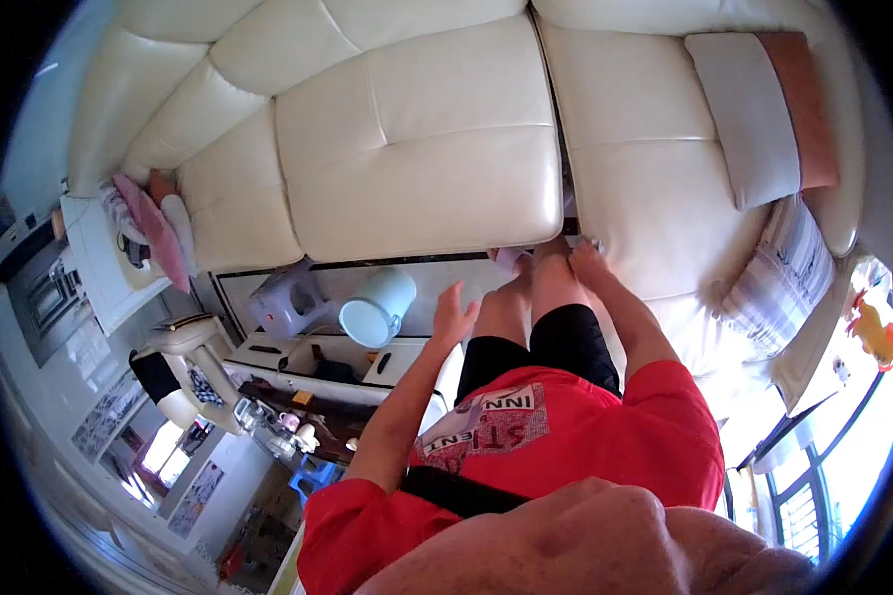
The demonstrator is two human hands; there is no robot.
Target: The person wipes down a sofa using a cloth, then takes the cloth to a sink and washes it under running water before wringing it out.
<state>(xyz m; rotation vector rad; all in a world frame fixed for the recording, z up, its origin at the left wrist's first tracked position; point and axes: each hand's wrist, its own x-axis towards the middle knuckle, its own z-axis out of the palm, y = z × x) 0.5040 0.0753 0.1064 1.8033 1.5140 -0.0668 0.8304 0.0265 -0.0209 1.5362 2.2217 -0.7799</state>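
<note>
My left hand (454, 313) is held out in the air with its fingers apart and nothing in it. Left of it stands a light blue plastic bucket (392, 296), tilted-looking in this wide view, with a gap between the two. My right hand (587, 262) is at the front edge of the cream leather sofa (655, 188), beside my knee. Its fingers are curled together, and a small greyish bit shows at the fingertips, too small to name. Part of a pinkish slipper (510, 260) shows by my leg.
A greyish-purple plastic stool (286, 299) stands beyond the bucket. Cushions lie at both sofa ends, among them a grey and brown one (754, 119) and a striped one (782, 283). A low white table with dark items (337, 365) runs behind my left arm.
</note>
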